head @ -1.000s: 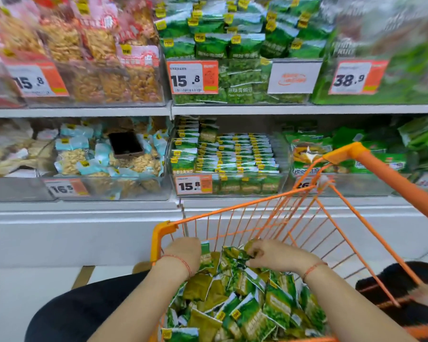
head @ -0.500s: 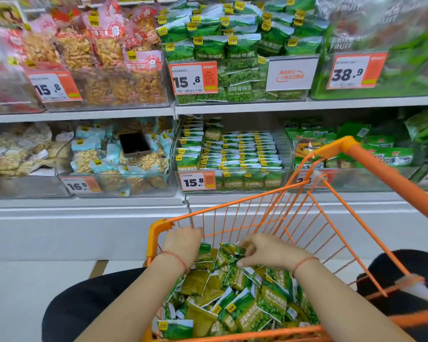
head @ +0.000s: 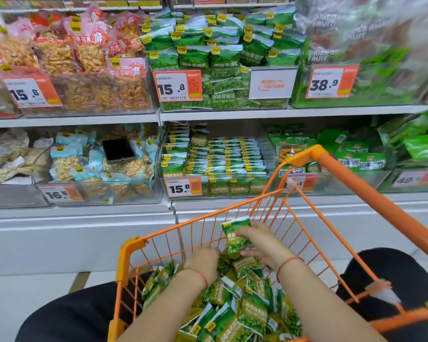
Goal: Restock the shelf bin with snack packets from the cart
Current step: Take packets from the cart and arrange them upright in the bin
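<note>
While the cart (head: 292, 206) holds a deep heap of green packets (head: 235, 314) under and behind both hands, the restocking looks well short of finished. The right hand (head: 262, 243) pinches one packet (head: 235, 234) between thumb and fingers, lifted clear of the heap and held upright just ahead of the wrist. The left hand (head: 203, 262), just beside it, is curled down into the pile with its fingertips hidden, so I cannot tell whether it grips anything.

The bin (head: 215, 166) lies well ahead of and above the hands, on the lower shelf past the cart's front wall. Neat rows of matching packets already fill most of it, which suggests many trips are done, though the rows sit low toward the front right, with apparent room on top. What is left, by my reckoning: carry the held packet forward to the bin, then repeat for the many in the cart.
</note>
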